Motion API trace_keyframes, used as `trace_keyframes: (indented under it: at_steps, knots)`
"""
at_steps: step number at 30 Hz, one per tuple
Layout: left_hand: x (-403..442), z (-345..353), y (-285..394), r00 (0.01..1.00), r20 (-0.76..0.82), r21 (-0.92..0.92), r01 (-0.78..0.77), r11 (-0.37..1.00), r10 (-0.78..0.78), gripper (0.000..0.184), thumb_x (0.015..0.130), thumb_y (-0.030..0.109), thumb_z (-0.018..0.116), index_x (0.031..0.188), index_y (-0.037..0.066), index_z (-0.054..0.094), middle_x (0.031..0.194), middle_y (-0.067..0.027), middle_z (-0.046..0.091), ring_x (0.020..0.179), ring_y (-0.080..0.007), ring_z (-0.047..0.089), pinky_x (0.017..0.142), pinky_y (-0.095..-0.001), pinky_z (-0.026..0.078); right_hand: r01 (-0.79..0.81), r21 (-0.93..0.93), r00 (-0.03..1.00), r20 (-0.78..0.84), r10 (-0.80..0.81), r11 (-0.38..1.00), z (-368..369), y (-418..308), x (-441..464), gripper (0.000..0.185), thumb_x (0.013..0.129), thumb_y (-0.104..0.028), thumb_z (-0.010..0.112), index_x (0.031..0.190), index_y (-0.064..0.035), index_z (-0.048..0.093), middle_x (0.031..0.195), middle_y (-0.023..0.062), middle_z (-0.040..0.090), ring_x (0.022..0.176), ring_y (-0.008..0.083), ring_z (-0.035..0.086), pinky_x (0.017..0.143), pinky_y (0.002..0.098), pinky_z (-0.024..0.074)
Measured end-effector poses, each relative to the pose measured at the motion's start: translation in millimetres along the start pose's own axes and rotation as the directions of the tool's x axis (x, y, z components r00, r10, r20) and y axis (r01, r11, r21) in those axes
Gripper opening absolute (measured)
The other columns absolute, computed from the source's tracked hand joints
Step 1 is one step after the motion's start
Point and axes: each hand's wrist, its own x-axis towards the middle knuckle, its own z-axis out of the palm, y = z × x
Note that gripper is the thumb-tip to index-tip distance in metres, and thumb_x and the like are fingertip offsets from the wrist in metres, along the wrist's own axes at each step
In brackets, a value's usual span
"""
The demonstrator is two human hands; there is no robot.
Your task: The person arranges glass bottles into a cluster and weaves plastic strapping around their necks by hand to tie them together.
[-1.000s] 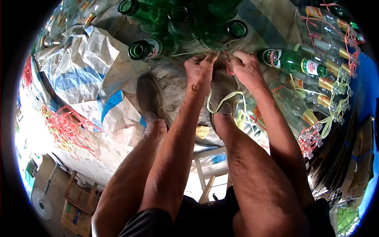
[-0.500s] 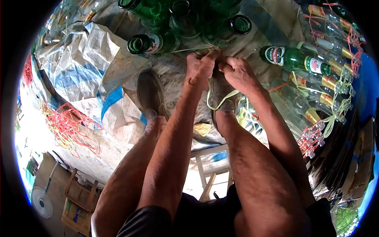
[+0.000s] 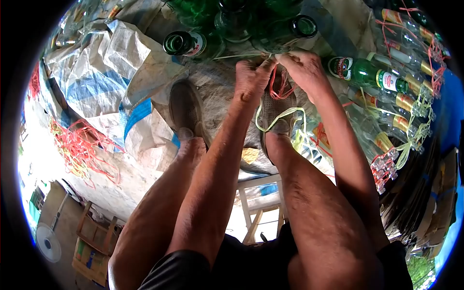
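Note:
Several green glass bottles (image 3: pixel 236 26) stand close together in front of me. A pale plastic string (image 3: pixel 231 56) runs along their near side to my fingers. My left hand (image 3: pixel 253 76) pinches the string beside the bottles, fingertips pressed together. Close by on the right, my right hand (image 3: pixel 305 70) is also closed on the string, its fingertips meeting those of the left. A red string (image 3: pixel 280 88) hangs below the hands over my right shoe (image 3: pixel 278 108). A loop of pale green string (image 3: pixel 290 112) lies across the same shoe.
On the right lie a green bottle (image 3: pixel 369 74) with labels and several clear bottles (image 3: pixel 369 128) tied with string. Crumpled white-and-blue sheeting (image 3: pixel 104 72) and a tangle of red string (image 3: pixel 87 145) are on the left. Stacked cardboard (image 3: pixel 435 203) stands at lower right.
My right hand has shifted up and outward, its fingers more extended. The red string below the hands has come into view. The whole view has shifted slightly.

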Motion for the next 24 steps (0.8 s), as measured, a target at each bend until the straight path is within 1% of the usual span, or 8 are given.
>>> trace_keyframes:
  at_steps: [5,9,11,13,14,16,20,24]
  knots:
    - [0.2,-6.0,-4.8,0.994,0.071,0.078,-0.083,0.993,0.078,0.020,0.099,0.017,0.078,0.106,-0.002,0.081,0.091,-0.0010,0.076,0.077,-0.0093,0.062,0.071,-0.0282,0.050,-0.080,0.393,0.994,-0.038,0.104,0.916,22.7,12.5,2.7,0.025,0.099,-0.020,0.076,0.095,0.0040,0.078,0.079,-0.0022,0.071,0.069,0.0076,0.059,0.063,0.0298,0.0514]
    - [-8.7,-5.0,-6.3,0.992,0.089,0.079,-0.096,0.992,0.089,0.020,0.100,0.017,0.076,0.103,-0.002,0.081,0.091,-0.0004,0.075,0.078,-0.0083,0.060,0.070,-0.0279,0.049,-0.114,0.259,0.993,-0.005,0.120,0.959,14.0,6.0,2.5,0.027,0.103,-0.018,0.066,0.095,0.0050,0.077,0.078,0.0100,0.073,0.066,0.0140,0.068,0.060,0.0327,0.0545]
    - [-12.1,-1.2,-2.4,0.989,0.072,-0.002,-0.130,0.991,0.130,0.020,0.099,0.018,0.077,0.101,-0.001,0.081,0.089,0.0009,0.073,0.077,-0.0078,0.059,0.069,-0.0267,0.047,-0.154,0.215,0.988,0.042,0.149,0.964,7.3,-0.1,6.3,0.028,0.102,-0.020,0.063,0.099,0.0048,0.075,0.082,0.0151,0.075,0.075,0.0242,0.072,0.064,0.0409,0.0582]
    - [-12.0,-4.9,0.8,0.996,0.036,0.070,-0.084,0.994,0.082,0.021,0.098,0.020,0.077,0.100,-0.001,0.081,0.087,0.0016,0.072,0.076,-0.0081,0.058,0.070,-0.0268,0.046,-0.196,0.169,0.979,0.096,0.182,0.966,5.3,-5.5,8.2,0.030,0.101,-0.023,0.061,0.103,0.0046,0.073,0.086,0.0202,0.076,0.084,0.0345,0.075,0.069,0.0491,0.0619]
    - [-11.5,-5.7,2.9,0.998,0.020,0.105,-0.062,0.993,0.060,0.021,0.097,0.020,0.078,0.100,0.000,0.081,0.086,0.0020,0.071,0.076,-0.0083,0.057,0.070,-0.0269,0.046,-0.178,0.048,0.984,0.014,0.177,0.983,6.5,-8.6,9.9,0.028,0.099,-0.022,0.061,0.107,0.0026,0.072,0.090,0.0216,0.076,0.089,0.0374,0.075,0.077,0.0488,0.0602]
    - [-10.1,-4.0,0.0,0.999,0.009,0.048,-0.052,0.997,0.051,0.021,0.096,0.021,0.078,0.100,0.001,0.082,0.085,0.0023,0.070,0.076,-0.0086,0.056,0.072,-0.0275,0.045,0.005,-0.074,1.000,0.022,-0.003,0.997,5.4,6.5,16.4,0.025,0.097,-0.021,0.063,0.106,0.0008,0.072,0.092,0.0220,0.076,0.087,0.0376,0.074,0.078,0.0457,0.0590]
    - [-8.5,-4.4,-3.1,0.999,-0.029,0.015,0.025,1.000,-0.024,0.019,0.093,0.021,0.079,0.099,0.002,0.082,0.086,0.0024,0.069,0.078,-0.0094,0.056,0.075,-0.0288,0.045,0.270,0.004,0.963,-0.018,-0.270,0.963,4.6,27.9,25.4,0.021,0.094,-0.021,0.068,0.099,-0.0008,0.071,0.090,0.0225,0.075,0.084,0.0417,0.072,0.075,0.0476,0.0573]
    - [-8.9,-1.6,-1.3,0.998,-0.064,-0.053,0.024,0.998,-0.027,0.018,0.091,0.021,0.081,0.097,0.004,0.082,0.082,0.0035,0.066,0.073,-0.0082,0.054,0.068,-0.0287,0.043,0.366,-0.183,0.927,-0.018,-0.375,0.912,-1.4,23.0,28.2,0.019,0.092,-0.021,0.070,0.096,-0.0019,0.071,0.087,0.0226,0.072,0.081,0.0444,0.070,0.072,0.0494,0.0557]
